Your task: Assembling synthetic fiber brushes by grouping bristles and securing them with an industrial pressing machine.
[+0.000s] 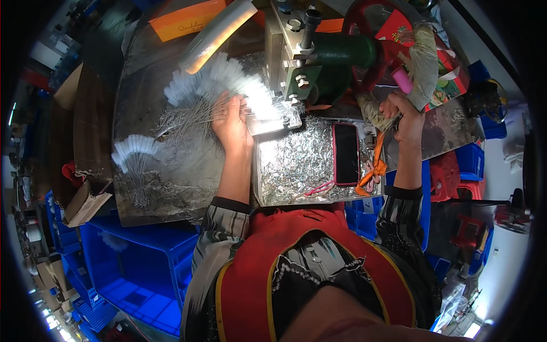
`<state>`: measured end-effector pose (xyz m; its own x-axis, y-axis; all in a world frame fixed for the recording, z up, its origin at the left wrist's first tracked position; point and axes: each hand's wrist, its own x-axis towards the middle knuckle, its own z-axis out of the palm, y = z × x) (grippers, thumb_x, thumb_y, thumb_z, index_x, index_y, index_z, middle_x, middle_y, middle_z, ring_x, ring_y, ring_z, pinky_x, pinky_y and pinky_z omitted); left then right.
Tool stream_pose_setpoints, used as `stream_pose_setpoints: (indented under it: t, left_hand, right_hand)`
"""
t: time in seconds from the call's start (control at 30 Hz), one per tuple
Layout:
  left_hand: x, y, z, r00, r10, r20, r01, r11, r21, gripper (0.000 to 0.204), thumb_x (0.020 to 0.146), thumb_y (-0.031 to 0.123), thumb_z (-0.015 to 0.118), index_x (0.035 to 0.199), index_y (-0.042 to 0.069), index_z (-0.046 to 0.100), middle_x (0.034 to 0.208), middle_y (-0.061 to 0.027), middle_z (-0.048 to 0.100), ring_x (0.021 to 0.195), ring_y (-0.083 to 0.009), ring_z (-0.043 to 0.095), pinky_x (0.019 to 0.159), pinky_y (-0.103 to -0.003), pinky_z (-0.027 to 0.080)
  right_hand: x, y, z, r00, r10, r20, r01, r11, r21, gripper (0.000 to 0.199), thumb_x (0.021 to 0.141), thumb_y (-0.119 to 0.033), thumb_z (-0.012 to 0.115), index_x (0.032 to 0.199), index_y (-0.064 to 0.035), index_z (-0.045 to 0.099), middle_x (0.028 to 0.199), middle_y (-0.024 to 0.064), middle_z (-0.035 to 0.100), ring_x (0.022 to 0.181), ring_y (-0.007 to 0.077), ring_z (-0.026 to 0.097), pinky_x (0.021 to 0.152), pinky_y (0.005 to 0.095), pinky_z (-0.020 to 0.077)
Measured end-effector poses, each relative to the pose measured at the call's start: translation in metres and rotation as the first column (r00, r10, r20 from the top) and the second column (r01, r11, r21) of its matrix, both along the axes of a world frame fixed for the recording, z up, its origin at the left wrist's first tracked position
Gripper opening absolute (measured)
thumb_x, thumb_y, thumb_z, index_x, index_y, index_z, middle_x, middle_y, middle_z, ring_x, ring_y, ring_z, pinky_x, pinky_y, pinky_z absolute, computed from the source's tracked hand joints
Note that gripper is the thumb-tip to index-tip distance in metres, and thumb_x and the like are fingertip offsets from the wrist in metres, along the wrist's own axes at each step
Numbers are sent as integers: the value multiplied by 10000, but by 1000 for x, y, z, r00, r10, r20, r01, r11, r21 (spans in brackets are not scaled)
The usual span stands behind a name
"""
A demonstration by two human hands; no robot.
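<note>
My left hand (232, 126) is closed at the left side of the press's small metal die block (276, 121), its fingers among thin metal wires with whitish flat ends. Glare at the block hides exactly what the fingertips pinch. A pile of these wire pieces (199, 85) fans out beyond and left of that hand. Farther left lies a smaller fanned bunch of wire pieces (137, 162). The hand press (342, 54) has a green body and a dark red wheel. My right hand (405, 117) is wrapped round the press's cloth-bound lever (424, 68).
Below the press sits a tray (319, 199) of shiny metal scraps, with a red-edged phone (346, 154) at its right. A lit lamp (219, 37) leans over the pile near an orange box (185, 20). Blue crates (94, 268) stand below the metal bench (171, 194).
</note>
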<state>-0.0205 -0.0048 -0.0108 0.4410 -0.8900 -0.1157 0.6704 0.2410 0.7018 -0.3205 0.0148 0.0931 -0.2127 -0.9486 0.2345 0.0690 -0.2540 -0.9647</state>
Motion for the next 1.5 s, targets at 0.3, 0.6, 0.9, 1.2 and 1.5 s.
stream_pose_setpoints:
  t: [0.3,0.6,0.9,1.2,1.5]
  left_hand:
    - [0,-1,-2,1000,6,27,-7,1000,10,354,797,20,560,1122,-42,433,856,-90,571,726,-132,548,631,-233,468]
    - [-6,-6,7,993,-3,116,-4,998,58,335,783,-12,564,1097,-58,455,820,-93,567,657,-129,547,560,-232,469]
    - [-8,-14,9,989,52,137,-57,998,33,330,789,10,570,1091,-58,457,823,-104,573,671,-150,578,540,-224,464]
    - [-8,-16,4,994,65,84,-67,997,27,341,783,10,577,1094,-65,460,843,-111,578,699,-170,589,554,-235,469]
    - [-11,-28,7,983,93,158,-98,995,21,225,760,-16,587,978,-48,542,774,-100,586,614,-147,557,516,-234,452]
  right_hand:
    - [-4,-1,22,999,37,29,-41,989,145,153,704,-42,547,570,19,505,496,79,457,458,175,464,524,301,417]
    - [14,-9,-46,998,12,-56,-30,944,-329,136,759,-4,491,627,25,509,501,57,451,453,154,449,556,314,433]
    - [12,4,19,999,-40,-34,42,996,77,276,727,-66,503,477,-54,387,472,69,400,446,171,422,548,307,399]
    - [5,2,3,1000,-22,13,22,1000,7,185,701,-20,535,522,2,491,469,75,445,443,179,461,512,312,412]
    - [11,4,20,998,-59,-39,63,992,112,273,720,-61,501,469,-51,397,463,72,391,452,177,430,549,309,397]
